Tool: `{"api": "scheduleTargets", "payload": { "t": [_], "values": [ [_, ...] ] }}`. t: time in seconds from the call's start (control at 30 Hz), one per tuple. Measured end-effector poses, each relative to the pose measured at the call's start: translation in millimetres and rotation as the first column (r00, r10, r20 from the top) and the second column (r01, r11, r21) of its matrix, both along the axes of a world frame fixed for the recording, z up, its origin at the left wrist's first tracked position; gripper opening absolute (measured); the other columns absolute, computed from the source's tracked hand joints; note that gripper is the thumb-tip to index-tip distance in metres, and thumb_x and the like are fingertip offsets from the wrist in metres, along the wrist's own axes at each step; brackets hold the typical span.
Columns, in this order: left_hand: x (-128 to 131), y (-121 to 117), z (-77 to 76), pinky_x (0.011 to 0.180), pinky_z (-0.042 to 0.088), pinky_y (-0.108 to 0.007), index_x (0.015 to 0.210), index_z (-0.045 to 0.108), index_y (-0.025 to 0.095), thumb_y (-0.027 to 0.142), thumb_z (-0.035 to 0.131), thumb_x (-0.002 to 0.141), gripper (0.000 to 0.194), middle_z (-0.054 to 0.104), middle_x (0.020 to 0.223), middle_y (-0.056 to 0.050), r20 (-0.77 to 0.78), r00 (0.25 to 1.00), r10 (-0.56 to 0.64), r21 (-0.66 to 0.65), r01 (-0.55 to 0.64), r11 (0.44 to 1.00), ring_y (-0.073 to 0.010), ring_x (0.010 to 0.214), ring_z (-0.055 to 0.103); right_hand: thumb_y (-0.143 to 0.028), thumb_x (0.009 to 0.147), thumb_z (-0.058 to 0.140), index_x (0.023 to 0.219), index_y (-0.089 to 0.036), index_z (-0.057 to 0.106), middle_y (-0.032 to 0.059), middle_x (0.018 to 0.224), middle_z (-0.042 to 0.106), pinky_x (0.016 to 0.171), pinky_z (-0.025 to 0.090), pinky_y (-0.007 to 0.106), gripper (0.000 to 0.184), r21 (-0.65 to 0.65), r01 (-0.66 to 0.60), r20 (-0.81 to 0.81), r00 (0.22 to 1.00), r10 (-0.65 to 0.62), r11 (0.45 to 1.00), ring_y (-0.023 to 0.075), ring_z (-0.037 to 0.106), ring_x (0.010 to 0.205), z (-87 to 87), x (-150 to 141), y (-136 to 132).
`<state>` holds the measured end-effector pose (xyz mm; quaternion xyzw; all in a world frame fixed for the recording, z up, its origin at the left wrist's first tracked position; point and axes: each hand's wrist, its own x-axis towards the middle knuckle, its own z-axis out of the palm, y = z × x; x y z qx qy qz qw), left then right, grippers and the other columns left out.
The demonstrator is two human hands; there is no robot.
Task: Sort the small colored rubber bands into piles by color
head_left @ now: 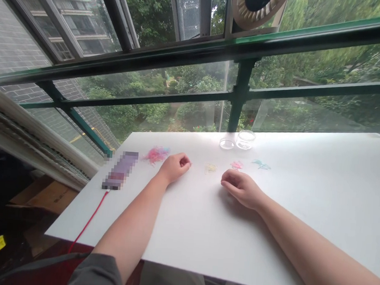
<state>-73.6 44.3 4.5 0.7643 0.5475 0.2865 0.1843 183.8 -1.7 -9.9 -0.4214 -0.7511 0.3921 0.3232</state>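
My left hand is just right of a tangled pile of small pink, purple and blue bands. Its thumb and fingertips are pinched together, and whatever they hold is too small to name. My right hand rests on the white table, fingers curled in and nothing visible in them. Between the hands lies a little heap of pale yellow bands. Just beyond my right hand are a pink heap and, farther right, a teal one.
At the table's far edge stand a clear round jar and a clear lid. A pixelated phone with a red cable lies on the left. Green window railings rise behind the table; a cardboard box sits below, left.
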Motion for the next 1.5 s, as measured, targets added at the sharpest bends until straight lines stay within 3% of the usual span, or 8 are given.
{"api": "scheduleTargets", "payload": {
  "t": [0.17,0.67,0.77,0.87,0.97,1.1,1.23,1.5],
  "values": [
    [-10,8,-6.2,0.062,0.045,-0.025,0.076,0.061,0.017,0.026,0.055,0.071,0.012,0.065,0.072,-0.002,0.003,0.990,0.143,0.013,-0.143,0.990,-0.0134,0.064,0.057,-0.023,0.081,0.049,0.074,-0.019,0.050,-0.0032,0.060,0.046,0.052,0.035,0.025,0.008,-0.004,0.005,0.016,1.000,-0.005,1.000,0.0107,0.041,0.053,-0.3,0,0],
    [-10,9,-7.8,0.071,0.049,-0.029,0.080,0.064,0.017,0.018,0.052,0.070,0.016,0.069,0.079,-0.004,0.035,0.990,0.135,-0.007,-0.135,0.991,-0.0161,0.072,0.061,-0.024,0.081,0.049,0.074,-0.019,0.050,-0.0028,0.061,0.047,0.052,0.035,0.025,0.008,0.019,0.000,0.033,0.999,0.000,1.000,0.0111,0.042,0.054,-0.8,0,0],
    [-11,12,-10.8,0.073,0.050,-0.029,0.083,0.063,0.017,0.015,0.046,0.070,0.021,0.070,0.082,-0.004,0.107,0.985,0.136,-0.040,-0.132,0.990,-0.0159,0.075,0.063,-0.024,0.081,0.049,0.075,-0.019,0.050,-0.0027,0.061,0.048,0.052,0.035,0.025,0.008,0.013,-0.002,0.032,0.999,0.002,1.000,0.0110,0.042,0.053,-1.5,0,1],
    [-12,16,-13.6,0.069,0.051,-0.028,0.092,0.059,0.017,0.011,0.039,0.071,0.031,0.067,0.101,-0.005,0.272,0.951,0.149,-0.073,-0.134,0.988,-0.0147,0.078,0.065,-0.024,0.081,0.049,0.075,-0.019,0.050,-0.0029,0.060,0.047,0.052,0.035,0.025,0.008,0.009,-0.003,0.033,0.999,0.003,1.000,0.0110,0.042,0.053,-1.2,0,1],
    [-15,18,-11.5,0.071,0.051,-0.028,0.097,0.056,0.017,0.009,0.038,0.069,0.034,0.061,0.115,-0.007,0.380,0.917,0.117,-0.010,-0.122,0.992,-0.0149,0.085,0.065,-0.024,0.081,0.049,0.074,-0.019,0.050,-0.0029,0.060,0.047,0.052,0.036,0.025,0.008,0.014,-0.002,0.041,0.999,0.001,1.000,0.0111,0.042,0.054,-0.2,0,0],
    [-23,13,-2.9,0.088,0.047,-0.035,0.107,0.055,0.018,0.010,0.048,0.064,0.044,0.057,0.122,-0.008,0.196,0.980,-0.016,0.071,0.002,0.997,-0.0199,0.106,0.057,-0.024,0.081,0.049,0.074,-0.019,0.050,-0.0026,0.061,0.048,0.053,0.036,0.025,0.008,0.030,0.000,0.047,0.999,-0.002,1.000,0.0112,0.043,0.055,0.8,0,0],
    [-27,7,-1.2,0.099,0.040,-0.037,0.114,0.056,0.019,0.013,0.057,0.062,0.052,0.055,0.126,-0.009,0.015,0.993,-0.121,-0.020,0.122,0.992,-0.0226,0.115,0.051,-0.024,0.080,0.049,0.073,-0.019,0.051,-0.0022,0.062,0.049,0.054,0.037,0.025,0.008,0.052,-0.003,0.048,0.999,0.001,0.999,0.0117,0.044,0.056,0.2,-1,0],
    [-15,12,-10.7,0.085,0.049,-0.031,0.094,0.065,0.019,0.028,0.059,0.072,0.025,0.068,0.096,-0.005,0.006,1.000,-0.018,-0.007,0.018,1.000,-0.0175,0.088,0.061,-0.023,0.080,0.049,0.073,-0.019,0.051,-0.0027,0.061,0.048,0.053,0.036,0.025,0.007,0.036,0.002,0.055,0.998,-0.004,0.999,0.0116,0.044,0.055,1.8,-2,-1]
  ]
}}
